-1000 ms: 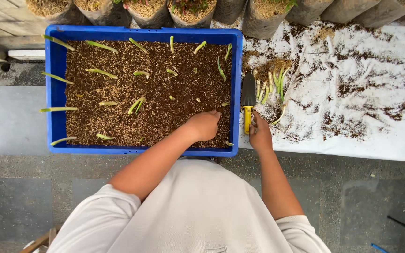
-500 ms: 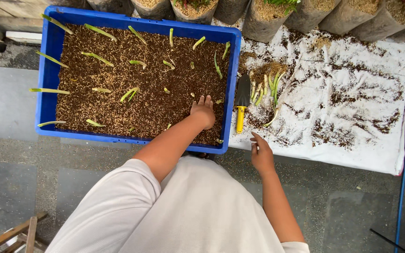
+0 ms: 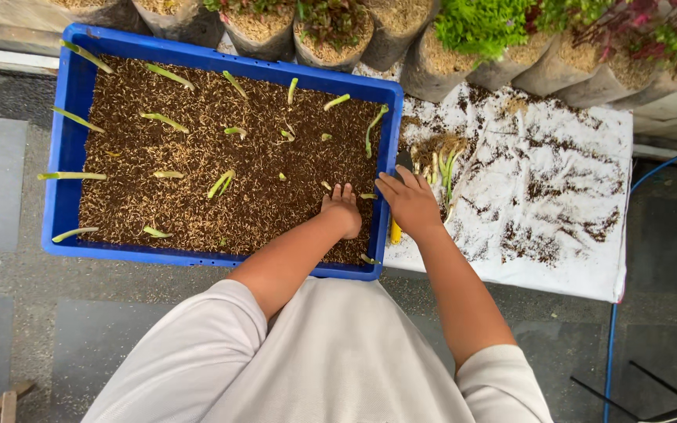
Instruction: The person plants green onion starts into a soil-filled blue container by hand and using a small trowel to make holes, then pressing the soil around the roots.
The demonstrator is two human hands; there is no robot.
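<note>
Two hands at blue tray point(image 3: 68, 157) edge — seedlings point(image 3: 442, 160), pots point(image 3: 432, 55) beside.

A: How is the scene lit?

B: Soft, even daylight is seen throughout; no glare is found, and no clear direction of light can be told.

A: Are shadows cast?

B: Only faint ones, under the rectangular blue plastic tray of brown soil point(image 3: 66, 196) and beside the left hand point(image 3: 343, 208).

A: Is the view sharp?

B: Mostly. The soil-strewn white cloth point(image 3: 566, 235) is rendered crisply. Slight bending is noticed at the edges, where the grey stone paving point(image 3: 9, 329) is stretched.
</note>
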